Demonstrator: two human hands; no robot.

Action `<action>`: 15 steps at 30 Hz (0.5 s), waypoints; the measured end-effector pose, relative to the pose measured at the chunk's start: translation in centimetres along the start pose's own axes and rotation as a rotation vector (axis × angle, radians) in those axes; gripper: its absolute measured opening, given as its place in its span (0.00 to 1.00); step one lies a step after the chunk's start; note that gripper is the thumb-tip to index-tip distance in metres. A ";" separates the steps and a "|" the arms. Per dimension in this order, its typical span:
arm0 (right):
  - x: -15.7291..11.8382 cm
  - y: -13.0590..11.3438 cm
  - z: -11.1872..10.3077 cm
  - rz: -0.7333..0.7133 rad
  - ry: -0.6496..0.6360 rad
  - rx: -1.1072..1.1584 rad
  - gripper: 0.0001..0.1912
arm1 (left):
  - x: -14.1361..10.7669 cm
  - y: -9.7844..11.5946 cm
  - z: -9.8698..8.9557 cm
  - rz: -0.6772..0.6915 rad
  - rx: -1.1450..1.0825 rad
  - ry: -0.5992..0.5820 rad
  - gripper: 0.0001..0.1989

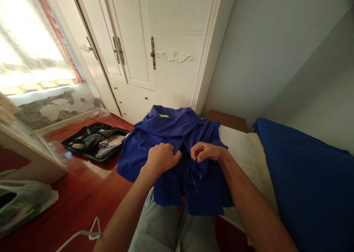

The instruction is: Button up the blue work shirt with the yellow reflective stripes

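A blue garment [168, 128] lies spread over the edge of a bed and across my lap, with a slit-like gap near its middle. Small bright green bits show near its far edge, and a pale line runs down the cloth on the near right side. My left hand [163, 156] is curled on the garment left of the gap, its thumb pointing inward. To the right of the gap, my right hand [206, 151] has its fingers closed in a pinch on the cloth. The fingertips of both hands are partly hidden.
A white wardrobe [177, 16] stands ahead. On the red floor lies an open black suitcase [95, 141] with things inside. A plastic bag [30, 200] and a white cord [83, 232] are at left. A dark blue pillow-like bundle [306, 178] rests on the pale mattress [246, 152].
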State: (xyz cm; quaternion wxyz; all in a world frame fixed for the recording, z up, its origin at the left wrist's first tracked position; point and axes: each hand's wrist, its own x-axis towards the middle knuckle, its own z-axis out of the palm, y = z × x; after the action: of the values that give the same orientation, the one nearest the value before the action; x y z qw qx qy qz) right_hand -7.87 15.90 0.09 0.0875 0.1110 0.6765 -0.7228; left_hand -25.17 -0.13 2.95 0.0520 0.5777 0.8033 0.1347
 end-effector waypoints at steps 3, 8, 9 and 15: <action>0.4 -0.5 0.9 0.060 -0.102 -0.056 0.17 | 1.5 0.6 -0.1 0.030 0.036 0.095 0.20; 1.3 -1.3 3.5 0.178 -0.283 -0.076 0.18 | 4.1 -0.5 1.1 0.055 0.043 0.159 0.24; 1.5 -1.5 4.0 0.196 -0.314 -0.071 0.18 | 4.6 -0.8 1.1 0.046 0.014 0.163 0.19; 2.1 -1.5 4.5 0.257 -0.363 -0.088 0.25 | 8.4 -3.1 -2.0 -0.149 -0.832 0.391 0.10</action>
State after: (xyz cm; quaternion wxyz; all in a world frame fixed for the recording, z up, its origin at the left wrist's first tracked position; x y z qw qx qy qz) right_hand -10.46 11.54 1.27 0.3041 0.0604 0.6609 -0.6835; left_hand -31.22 6.53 4.62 0.1368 0.4122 0.7150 0.5478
